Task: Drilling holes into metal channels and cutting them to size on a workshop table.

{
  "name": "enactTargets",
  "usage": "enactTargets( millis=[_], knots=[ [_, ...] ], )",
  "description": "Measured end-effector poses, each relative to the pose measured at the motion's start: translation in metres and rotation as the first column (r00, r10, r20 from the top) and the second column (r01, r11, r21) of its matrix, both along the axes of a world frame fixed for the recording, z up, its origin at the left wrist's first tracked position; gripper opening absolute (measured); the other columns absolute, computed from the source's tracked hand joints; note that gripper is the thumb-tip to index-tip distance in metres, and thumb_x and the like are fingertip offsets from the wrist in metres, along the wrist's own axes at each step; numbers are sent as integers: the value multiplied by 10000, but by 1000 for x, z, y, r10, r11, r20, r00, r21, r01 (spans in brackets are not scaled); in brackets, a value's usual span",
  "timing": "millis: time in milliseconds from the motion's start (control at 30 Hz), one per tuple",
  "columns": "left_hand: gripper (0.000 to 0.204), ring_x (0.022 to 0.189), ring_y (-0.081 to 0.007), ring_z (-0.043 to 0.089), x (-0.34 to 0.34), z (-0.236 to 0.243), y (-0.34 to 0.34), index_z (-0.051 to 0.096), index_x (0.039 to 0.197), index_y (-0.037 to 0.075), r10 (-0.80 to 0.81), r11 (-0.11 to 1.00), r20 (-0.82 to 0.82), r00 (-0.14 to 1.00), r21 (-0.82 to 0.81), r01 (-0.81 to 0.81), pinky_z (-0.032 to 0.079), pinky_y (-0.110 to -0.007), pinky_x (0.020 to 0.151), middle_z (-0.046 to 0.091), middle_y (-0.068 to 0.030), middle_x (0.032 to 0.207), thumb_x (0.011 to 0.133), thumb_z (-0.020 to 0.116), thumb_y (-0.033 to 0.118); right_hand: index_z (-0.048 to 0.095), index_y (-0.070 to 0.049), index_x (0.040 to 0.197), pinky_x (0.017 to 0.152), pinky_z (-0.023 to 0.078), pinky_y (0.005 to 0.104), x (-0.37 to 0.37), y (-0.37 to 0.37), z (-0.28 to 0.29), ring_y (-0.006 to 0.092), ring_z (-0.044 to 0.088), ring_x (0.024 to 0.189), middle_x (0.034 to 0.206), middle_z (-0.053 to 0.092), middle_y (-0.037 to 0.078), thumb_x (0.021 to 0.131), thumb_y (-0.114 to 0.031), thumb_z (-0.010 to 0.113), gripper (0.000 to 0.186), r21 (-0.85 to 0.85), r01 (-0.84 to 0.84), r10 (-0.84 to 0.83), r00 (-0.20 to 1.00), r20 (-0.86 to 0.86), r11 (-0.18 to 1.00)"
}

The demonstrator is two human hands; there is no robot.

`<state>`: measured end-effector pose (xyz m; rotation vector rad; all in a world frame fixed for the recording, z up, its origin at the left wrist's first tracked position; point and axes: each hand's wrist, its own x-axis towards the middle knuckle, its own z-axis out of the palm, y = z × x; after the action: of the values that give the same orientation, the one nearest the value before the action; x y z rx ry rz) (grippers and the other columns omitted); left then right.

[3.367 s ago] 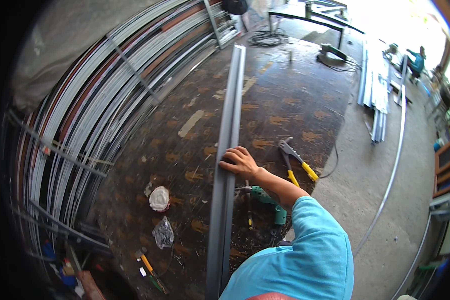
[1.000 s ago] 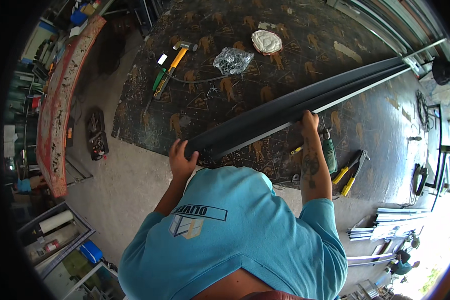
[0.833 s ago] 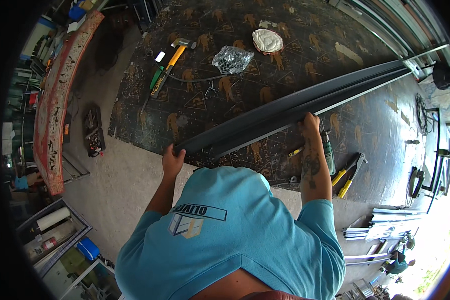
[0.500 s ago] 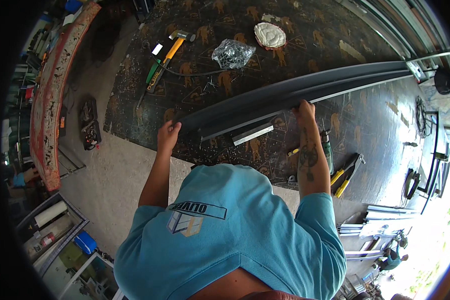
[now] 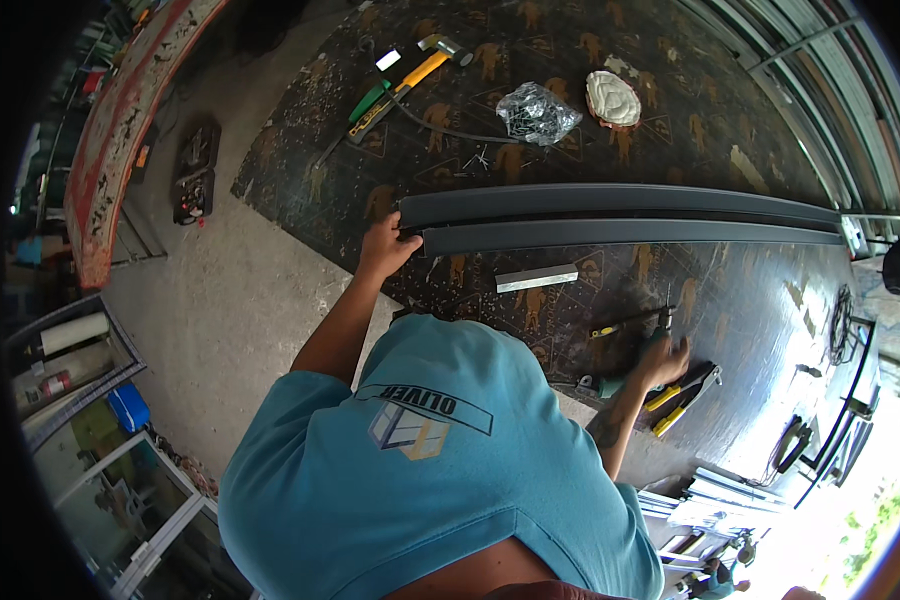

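Fasteners (image 5: 528, 122) in clear bag (image 5: 558, 104), beyond grey metalwork (image 5: 590, 234)

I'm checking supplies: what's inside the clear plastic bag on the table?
Small, slender, metallic-looking pieces show through the clear plastic bag; glare and creases hide their exact kind and number.

The grey concrete floor (image 5: 260, 290) is lit by daylight (image 5: 815, 530) from lower right, where greenery (image 5: 877, 525) is glimpsed; at upper right, a rack (image 5: 805, 45) is filled with metal lengths (image 5: 838, 110).
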<state>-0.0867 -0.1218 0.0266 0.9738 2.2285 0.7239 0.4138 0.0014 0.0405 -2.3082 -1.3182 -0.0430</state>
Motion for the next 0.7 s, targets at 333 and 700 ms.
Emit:
enactTargets(
  millis=[333,700],
  knots=[
    [675,862,-200,679,-16,-25,-3,579,1298,21,-213,974,244,946,123,188,552,-329,793,687,-158,1144,656,784,68,561,-9,1248,803,561,458,77,-79,-62,284,635,969,1142,632,176,782,-469,792,694,-212,189,-272,401,-875,959],
    [993,1210,-310,530,-13,-14,-18,384,1443,88,-432,872,-199,879,157,464,404,-462,1040,535,-153,1355,597,866,285,502,-19,1315,860,517,450,15,-100,-21,280,629,936,1168,602,161,911,-324,644,526,254,181,312,-590,-745,950]
  ],
)
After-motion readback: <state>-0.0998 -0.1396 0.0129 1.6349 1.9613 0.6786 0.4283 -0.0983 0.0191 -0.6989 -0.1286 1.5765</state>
